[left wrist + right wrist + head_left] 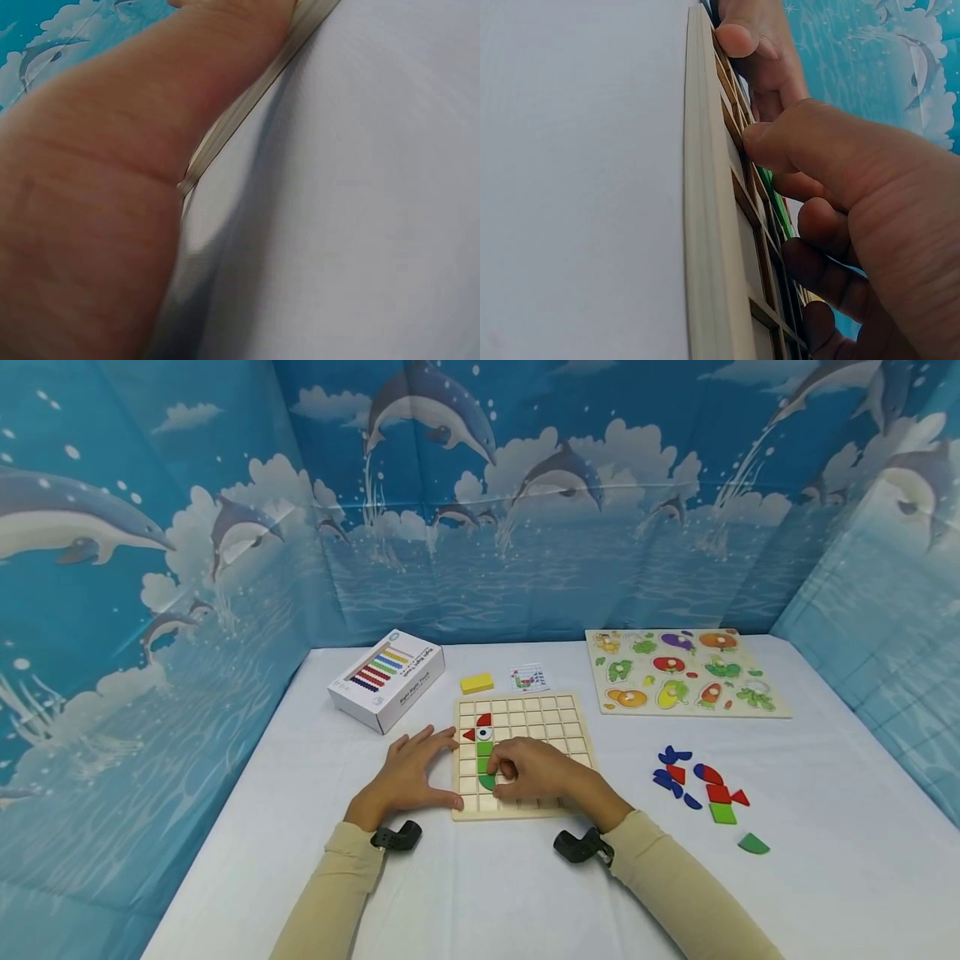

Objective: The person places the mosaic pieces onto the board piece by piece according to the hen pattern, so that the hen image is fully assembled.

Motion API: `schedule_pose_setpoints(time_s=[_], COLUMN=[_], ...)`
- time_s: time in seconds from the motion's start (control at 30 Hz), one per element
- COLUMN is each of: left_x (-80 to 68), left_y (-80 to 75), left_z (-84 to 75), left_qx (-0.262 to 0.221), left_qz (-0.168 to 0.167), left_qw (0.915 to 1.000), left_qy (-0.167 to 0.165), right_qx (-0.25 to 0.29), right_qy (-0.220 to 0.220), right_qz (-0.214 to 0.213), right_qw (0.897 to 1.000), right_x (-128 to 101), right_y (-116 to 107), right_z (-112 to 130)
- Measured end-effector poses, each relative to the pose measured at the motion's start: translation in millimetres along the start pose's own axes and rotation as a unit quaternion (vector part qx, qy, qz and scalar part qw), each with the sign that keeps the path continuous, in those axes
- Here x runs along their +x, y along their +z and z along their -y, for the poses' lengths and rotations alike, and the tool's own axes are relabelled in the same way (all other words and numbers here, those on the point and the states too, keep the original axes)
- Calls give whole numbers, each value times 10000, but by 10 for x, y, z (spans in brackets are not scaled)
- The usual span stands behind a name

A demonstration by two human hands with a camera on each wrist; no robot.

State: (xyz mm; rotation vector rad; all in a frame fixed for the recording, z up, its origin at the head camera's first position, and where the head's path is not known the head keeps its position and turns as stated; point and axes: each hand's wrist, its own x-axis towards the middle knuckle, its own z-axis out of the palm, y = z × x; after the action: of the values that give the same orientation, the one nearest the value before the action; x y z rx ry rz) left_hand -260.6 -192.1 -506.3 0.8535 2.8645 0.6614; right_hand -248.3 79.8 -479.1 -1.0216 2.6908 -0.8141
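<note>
Currently, the left hand point(411, 772) has thumb and fingers spread against the left edge of the wooden board point(536, 707). On the board's left part, the right hand point(536, 770) bends its fingers around the curved green piece point(485, 782), just nearer than two green squares point(484, 765), though whether they pinch or merely touch it, I cannot tell. Loose pieces point(718, 794) lie to the right.

At left, the left hand point(408, 774) spreads its thumb from its fingers; at right, the right hand point(536, 768) angles leftward, fingers curled.
</note>
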Motion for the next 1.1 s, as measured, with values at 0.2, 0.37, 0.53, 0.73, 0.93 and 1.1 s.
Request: schedule_pose_setpoints(time_s=[0.2, 0.37, 0.53, 0.73, 0.93, 1.1], left_x=[-1, 8, 21, 26, 30, 30], left_y=[8, 7, 3, 18, 25, 34], left_z=[3, 4, 9, 25, 29, 34], left_qx=[17, 23, 17, 22, 19, 37], left_qz=[-26, 13, 69, 26, 29, -6], left_qw=[10000, 10000, 9999, 10000, 10000, 10000], left_qy=[1, -56, -91, -62, -52, -26], right_qx=[50, 16, 57, 191, 257, 267], right_qy=[-19, -18, 5, -9, 40, -2], right_qz=[-5, -51, -65, -5, 44, 61], right_qw=[10000, 10000, 10000, 9998, 9997, 9996], right_x=[2, 12, 21, 26, 27, 30], right_y=[9, 25, 32, 25, 21, 16], right_z=[-3, -14, -26, -23, -14, -17])
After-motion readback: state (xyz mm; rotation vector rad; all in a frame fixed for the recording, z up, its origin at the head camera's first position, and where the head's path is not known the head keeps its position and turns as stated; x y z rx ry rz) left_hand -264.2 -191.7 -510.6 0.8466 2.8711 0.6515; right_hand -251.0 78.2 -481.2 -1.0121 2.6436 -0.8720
